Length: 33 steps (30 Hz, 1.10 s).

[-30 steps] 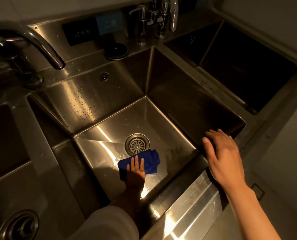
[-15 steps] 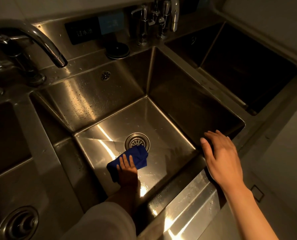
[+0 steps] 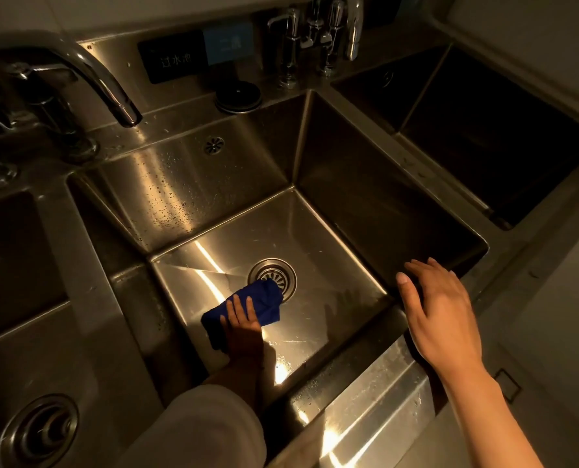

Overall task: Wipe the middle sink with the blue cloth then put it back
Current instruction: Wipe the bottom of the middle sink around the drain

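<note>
Item 1, nearest: right hand [image 3: 441, 312], fingers loosely spread, palm down at the front rim of the middle sink [image 3: 359, 396], 4 o'clock of drain, prob. bracing the reach. Item 2: left hand [image 3: 242, 324], straight fingers slightly apart, pressing blue cloth [image 3: 247, 307] flat on basin floor for wiping contact. Cloth's far edge overlaps drain [image 3: 272, 276] at its 7 o'clock; faucet [image 3: 92, 79] beyond, 11 o'clock.

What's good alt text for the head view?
A person's left hand presses a blue cloth flat on the floor of the middle sink, beside the drain. The right hand rests open at the sink's near right edge.
</note>
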Each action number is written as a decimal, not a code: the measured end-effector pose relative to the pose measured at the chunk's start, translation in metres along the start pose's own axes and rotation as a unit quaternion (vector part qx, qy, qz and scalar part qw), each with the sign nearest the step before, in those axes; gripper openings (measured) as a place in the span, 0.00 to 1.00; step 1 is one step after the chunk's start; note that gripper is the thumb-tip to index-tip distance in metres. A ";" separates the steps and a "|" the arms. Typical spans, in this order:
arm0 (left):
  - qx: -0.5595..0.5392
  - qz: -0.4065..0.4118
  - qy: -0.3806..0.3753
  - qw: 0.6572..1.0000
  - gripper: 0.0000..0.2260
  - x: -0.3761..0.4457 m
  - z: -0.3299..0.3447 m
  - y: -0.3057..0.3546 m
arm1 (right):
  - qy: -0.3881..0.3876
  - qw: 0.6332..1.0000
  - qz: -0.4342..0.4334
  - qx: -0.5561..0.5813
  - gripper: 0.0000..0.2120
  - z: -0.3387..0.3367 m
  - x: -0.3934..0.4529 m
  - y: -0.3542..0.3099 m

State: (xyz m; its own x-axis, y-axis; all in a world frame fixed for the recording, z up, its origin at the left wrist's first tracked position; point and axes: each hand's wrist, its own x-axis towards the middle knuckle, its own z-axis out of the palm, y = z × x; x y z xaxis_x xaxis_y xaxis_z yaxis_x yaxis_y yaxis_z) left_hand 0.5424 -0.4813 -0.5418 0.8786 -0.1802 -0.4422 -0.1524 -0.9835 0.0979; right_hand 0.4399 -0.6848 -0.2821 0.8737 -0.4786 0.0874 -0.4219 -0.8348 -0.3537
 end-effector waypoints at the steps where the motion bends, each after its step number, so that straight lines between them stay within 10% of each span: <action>1: 0.005 -0.004 0.001 1.000 0.30 0.003 -0.002 -0.001 | 0.000 1.000 -0.001 -0.001 0.23 0.000 0.000 0.000; 33: 0.036 -0.002 -0.020 0.999 0.30 0.066 -0.050 -0.009 | 0.000 1.000 -0.002 -0.006 0.24 0.003 0.001 0.001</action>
State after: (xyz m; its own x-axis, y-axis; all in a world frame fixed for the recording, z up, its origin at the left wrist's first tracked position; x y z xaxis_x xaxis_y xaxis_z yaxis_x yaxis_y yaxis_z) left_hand 0.6242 -0.4832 -0.5271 0.8604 -0.1764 -0.4780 -0.1830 -0.9826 0.0332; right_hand 0.4411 -0.6859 -0.2850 0.8756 -0.4747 0.0898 -0.4203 -0.8401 -0.3429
